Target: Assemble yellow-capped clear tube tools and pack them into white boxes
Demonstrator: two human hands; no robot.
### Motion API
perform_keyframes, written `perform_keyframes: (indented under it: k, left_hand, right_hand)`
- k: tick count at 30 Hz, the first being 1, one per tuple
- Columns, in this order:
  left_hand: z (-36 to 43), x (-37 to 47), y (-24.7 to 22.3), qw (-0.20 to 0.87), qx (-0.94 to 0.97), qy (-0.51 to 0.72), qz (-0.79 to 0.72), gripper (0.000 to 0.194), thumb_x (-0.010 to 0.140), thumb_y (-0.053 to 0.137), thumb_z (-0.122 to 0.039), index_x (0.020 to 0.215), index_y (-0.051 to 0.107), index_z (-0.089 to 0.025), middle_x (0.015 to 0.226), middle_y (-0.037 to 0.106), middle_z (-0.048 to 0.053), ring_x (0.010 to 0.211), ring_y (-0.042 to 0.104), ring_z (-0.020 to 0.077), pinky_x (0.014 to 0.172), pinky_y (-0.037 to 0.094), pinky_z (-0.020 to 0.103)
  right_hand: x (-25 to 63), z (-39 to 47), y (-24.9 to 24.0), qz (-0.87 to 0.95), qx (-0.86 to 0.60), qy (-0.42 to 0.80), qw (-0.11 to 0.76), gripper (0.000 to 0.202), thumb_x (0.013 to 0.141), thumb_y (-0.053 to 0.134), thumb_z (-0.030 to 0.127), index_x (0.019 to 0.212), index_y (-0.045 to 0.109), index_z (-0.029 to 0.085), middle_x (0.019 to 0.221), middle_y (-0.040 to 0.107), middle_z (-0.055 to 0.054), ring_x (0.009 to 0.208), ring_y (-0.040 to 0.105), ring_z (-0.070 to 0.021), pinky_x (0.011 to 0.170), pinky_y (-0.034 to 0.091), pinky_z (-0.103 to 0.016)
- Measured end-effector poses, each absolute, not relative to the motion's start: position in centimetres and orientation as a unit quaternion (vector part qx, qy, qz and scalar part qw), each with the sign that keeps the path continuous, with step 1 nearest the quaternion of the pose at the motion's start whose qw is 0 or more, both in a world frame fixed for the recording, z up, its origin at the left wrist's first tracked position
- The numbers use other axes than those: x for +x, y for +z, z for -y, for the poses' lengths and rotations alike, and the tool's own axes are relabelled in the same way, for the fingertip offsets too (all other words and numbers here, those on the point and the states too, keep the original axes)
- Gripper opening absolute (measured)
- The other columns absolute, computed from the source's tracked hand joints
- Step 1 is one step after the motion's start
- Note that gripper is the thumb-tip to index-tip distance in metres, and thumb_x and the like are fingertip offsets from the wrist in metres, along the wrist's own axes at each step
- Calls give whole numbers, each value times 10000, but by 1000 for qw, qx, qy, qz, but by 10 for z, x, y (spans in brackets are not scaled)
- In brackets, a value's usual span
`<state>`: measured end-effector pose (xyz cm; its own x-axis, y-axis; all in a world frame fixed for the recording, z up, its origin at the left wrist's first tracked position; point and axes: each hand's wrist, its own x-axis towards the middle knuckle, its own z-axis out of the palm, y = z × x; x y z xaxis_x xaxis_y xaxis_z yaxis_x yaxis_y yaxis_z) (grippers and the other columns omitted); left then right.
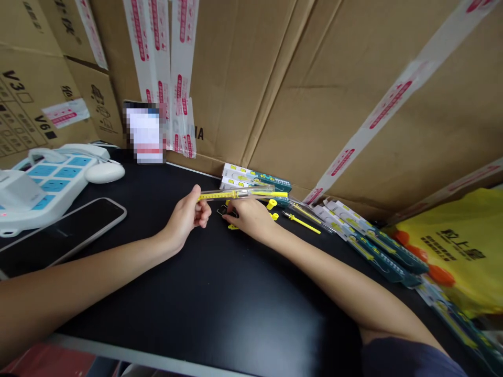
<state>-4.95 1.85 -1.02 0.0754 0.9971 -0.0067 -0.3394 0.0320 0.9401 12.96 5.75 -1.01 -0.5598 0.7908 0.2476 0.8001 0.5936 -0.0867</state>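
My left hand [185, 213] is closed round one end of a clear plastic tube [257, 191], held level above the table. Inside it lies a slim yellow rod tool with a scale and a silvery middle part. Beneath the tube, my right hand [253, 217] reaches down to the table, its fingertips closed at a small bent wire piece [220, 210]; the palm side is hidden. Small yellow plastic parts [272, 204] lie around that hand, partly covered by it. To its right rests a yellow stick [304, 223] with a dark tip.
Slim printed packs lie at the back [245, 170] and on the right [369, 246], near a yellow bag [456, 246]. On the left are a phone [70, 233], a power strip [58, 175] and a white mouse [105, 173]. Cardboard [236, 78] walls the back; a lit screen [145, 133] leans there.
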Motion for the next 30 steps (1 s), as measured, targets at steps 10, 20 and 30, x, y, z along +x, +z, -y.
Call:
perform_keyframes:
  k: [10, 20, 30]
  left_hand:
    - [-20, -50, -15, 585, 459, 533, -404, 411, 926, 412, -504, 665, 407, -186, 505, 441, -50, 416, 388, 66, 447, 366, 183]
    - [-25, -54, -27, 471, 605, 460, -447, 402, 933, 365, -519, 702, 409, -193, 542, 475, -54, 439, 418, 71, 462, 361, 200]
    - [-22, -53, -27, 451, 631, 424, -467, 404, 937, 341, -529, 722, 410, -194, 554, 474, -52, 445, 397, 74, 460, 345, 215]
  right_hand:
    - [153, -47, 0, 830, -476, 158, 243, 54, 797, 643, 193, 808, 601, 161, 764, 623, -29, 699, 591, -158, 646, 461, -304]
    - [235, 21, -9, 667, -442, 425, 424, 190, 865, 625, 341, 963, 574, 187, 829, 645, -41, 714, 614, -128, 618, 526, -264]
    - [227, 32, -12, 643, -424, 430, 471, 183, 808, 708, 253, 826, 539, 185, 814, 702, -45, 706, 666, -126, 667, 560, -262]
